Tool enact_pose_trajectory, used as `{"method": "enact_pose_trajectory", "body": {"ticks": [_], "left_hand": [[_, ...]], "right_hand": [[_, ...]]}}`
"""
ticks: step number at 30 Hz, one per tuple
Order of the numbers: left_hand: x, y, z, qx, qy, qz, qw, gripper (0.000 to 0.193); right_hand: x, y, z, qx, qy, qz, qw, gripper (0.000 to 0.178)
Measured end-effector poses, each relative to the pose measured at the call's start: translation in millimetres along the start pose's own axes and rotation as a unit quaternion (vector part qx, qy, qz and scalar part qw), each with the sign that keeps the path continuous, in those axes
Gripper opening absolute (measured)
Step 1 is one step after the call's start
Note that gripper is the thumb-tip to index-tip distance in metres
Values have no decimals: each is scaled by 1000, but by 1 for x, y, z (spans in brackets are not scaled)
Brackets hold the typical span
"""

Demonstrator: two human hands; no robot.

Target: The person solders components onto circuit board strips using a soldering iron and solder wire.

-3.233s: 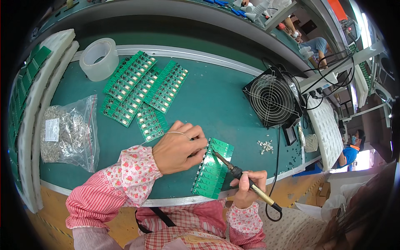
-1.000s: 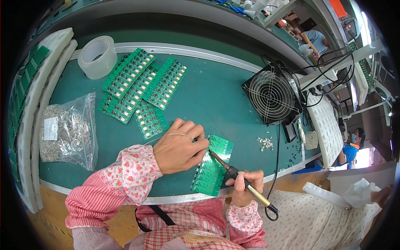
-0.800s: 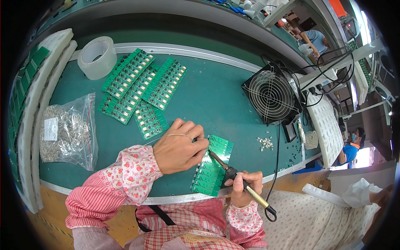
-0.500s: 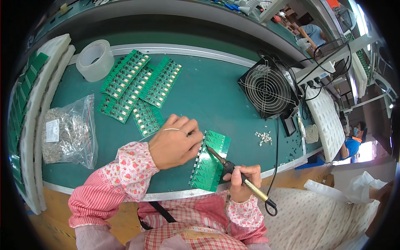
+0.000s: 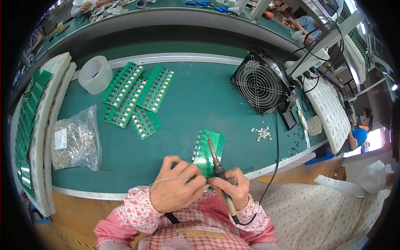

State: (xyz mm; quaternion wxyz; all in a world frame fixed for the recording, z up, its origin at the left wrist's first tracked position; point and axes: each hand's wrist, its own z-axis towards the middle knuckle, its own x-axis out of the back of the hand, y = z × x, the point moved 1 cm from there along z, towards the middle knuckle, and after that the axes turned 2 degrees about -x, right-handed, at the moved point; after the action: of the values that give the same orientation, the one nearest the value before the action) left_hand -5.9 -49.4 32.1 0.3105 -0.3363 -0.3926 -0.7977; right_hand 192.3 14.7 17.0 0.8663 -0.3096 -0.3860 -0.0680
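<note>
My right hand [image 5: 234, 189] is closed around a soldering iron [image 5: 219, 170], its tip pointing away from me over a green circuit board [image 5: 203, 160]. The board lies near the front edge of the bench, a row of small metal parts along its left side. My left hand [image 5: 177, 189] is closed at the board's near end, its fingertips close to those of my right hand. A thin wire, seemingly solder wire [image 5: 168, 178], runs over the back of the left hand to its fingers. The fingertips partly hide the board's near end.
Populated boards [image 5: 143, 93] lie in a pile at the back left, by a tape roll [image 5: 95, 75] and a bag of small parts [image 5: 75, 141]. A foam tray [image 5: 62, 125] stands far left. Right are a fan [image 5: 260, 85], loose small metal parts [image 5: 261, 133] and the iron's cord [image 5: 276, 154].
Both hands have moved toward me, to the board's near end. The iron now points more steeply away from me, and my left hand has left the board's upper left side.
</note>
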Motion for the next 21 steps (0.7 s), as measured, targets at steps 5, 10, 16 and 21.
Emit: {"method": "enact_pose_trajectory", "body": {"ticks": [5, 10, 16, 21], "left_hand": [[-6, 5, -28, 126, 32, -14, 991, 21], [1, -3, -24, 199, 104, -40, 974, 18], [-5, -28, -5, 282, 156, -61, 945, 19], [-18, -27, -4, 289, 157, -92, 940, 19]], "right_hand": [[20, 10, 4, 76, -52, -52, 994, 43], [21, 27, 7, 29, 80, 1, 996, 22], [2, 26, 1, -271, 192, 338, 881, 17], [-8, 24, 4, -282, 156, 351, 879, 20]]}}
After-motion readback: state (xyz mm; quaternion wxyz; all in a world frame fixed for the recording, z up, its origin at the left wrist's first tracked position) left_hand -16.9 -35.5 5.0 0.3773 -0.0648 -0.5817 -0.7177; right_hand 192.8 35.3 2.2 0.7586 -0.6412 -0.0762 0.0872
